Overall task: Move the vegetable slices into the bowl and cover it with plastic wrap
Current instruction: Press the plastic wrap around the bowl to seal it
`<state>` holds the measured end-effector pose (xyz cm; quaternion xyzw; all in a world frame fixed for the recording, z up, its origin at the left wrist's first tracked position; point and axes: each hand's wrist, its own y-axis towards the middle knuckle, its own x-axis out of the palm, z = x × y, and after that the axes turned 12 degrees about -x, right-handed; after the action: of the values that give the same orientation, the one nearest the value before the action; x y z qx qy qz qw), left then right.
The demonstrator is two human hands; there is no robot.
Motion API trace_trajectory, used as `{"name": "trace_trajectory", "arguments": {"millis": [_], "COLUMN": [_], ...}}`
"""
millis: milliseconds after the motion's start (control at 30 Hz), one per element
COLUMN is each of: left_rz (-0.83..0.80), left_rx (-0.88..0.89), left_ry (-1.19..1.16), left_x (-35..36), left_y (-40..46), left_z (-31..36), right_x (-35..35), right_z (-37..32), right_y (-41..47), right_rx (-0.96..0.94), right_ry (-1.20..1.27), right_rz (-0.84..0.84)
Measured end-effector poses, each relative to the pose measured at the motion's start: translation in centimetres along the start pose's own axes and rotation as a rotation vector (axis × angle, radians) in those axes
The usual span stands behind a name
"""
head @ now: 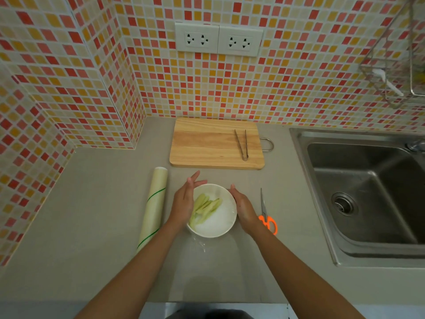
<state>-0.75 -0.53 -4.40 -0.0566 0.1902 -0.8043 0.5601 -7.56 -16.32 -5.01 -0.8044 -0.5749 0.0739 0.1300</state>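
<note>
Tiles point(69, 72) in red, orange and cream cover the wall at far left and behind the grey worktop point(96, 226). Nearest that wall lies the plastic wrap roll point(154, 208), stretched front to back, well apart from any fingers. Just right of it comes the left hand point(184, 199), palm turned inward against the left side of the white bowl point(212, 210), fingers straight and spread; its grip is apart, closed on nothing. The bowl sits between the two hands, with the pale green vegetable slices point(204, 208) heaped in its left half, close under the left palm. A clear film point(220, 217) seems to lie over the bowl, with a crinkled bit trailing onto the worktop at its near edge. The right hand point(242, 209) cups the bowl's right rim, fingers loosely curved along it, pressing rather than pinching. Beyond the bowl rests a wooden cutting board point(216, 143) carrying metal tongs point(242, 145) at its right end. Right of the right hand lie orange-handled scissors point(266, 215), partly hidden by the wrist. At far right is a steel sink point(368, 192), with a wire rack point(395, 54) on the wall above.
</note>
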Motion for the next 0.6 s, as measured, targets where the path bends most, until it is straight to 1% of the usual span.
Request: {"name": "trace_trajectory", "arguments": {"millis": [33,100,200,233,267,333,367,433,533,600], "left_rz": [-0.005,0.071,0.314,0.388,0.427,0.408,0.386,0.352,0.3,0.252], "left_rx": [0.015,0.058,0.046,0.006,-0.048,-0.15,-0.175,-0.154,-0.099,-0.073], "left_ry": [0.037,0.042,-0.139,-0.201,-0.251,-0.323,-0.323,-0.272,-0.216,-0.156], "left_x": [-0.2,-0.5,-0.5,-0.3,0.0,1.1,1.7,2.6,2.5,2.1], "left_y": [0.3,0.6,-0.4,-1.1,-1.8,-3.1,-3.5,-3.5,-2.2,-1.2], "left_z": [0.4,1.2,1.4,0.9,0.2,-1.3,-1.8,-2.3,-2.0,-1.8], "right_x": [-0.1,-0.5,-1.4,-1.6,-1.6,-1.2,-0.7,0.1,0.4,0.1], "right_z": [-0.2,-0.3,-0.3,-0.4,-0.6,-0.6,-0.6,-0.4,-0.4,-0.3], "right_y": [0.1,0.3,1.0,1.2,1.3,1.4,1.3,1.4,1.4,1.5], "right_rx": [-0.028,-0.086,-0.103,-0.096,-0.081,-0.026,0.004,0.05,0.095,0.091], "right_ry": [-0.029,-0.016,0.096,0.109,0.112,0.1,0.091,0.07,0.016,-0.015], "right_rz": [0.019,0.093,0.215,0.22,0.209,0.167,0.14,0.087,0.115,0.111]}}
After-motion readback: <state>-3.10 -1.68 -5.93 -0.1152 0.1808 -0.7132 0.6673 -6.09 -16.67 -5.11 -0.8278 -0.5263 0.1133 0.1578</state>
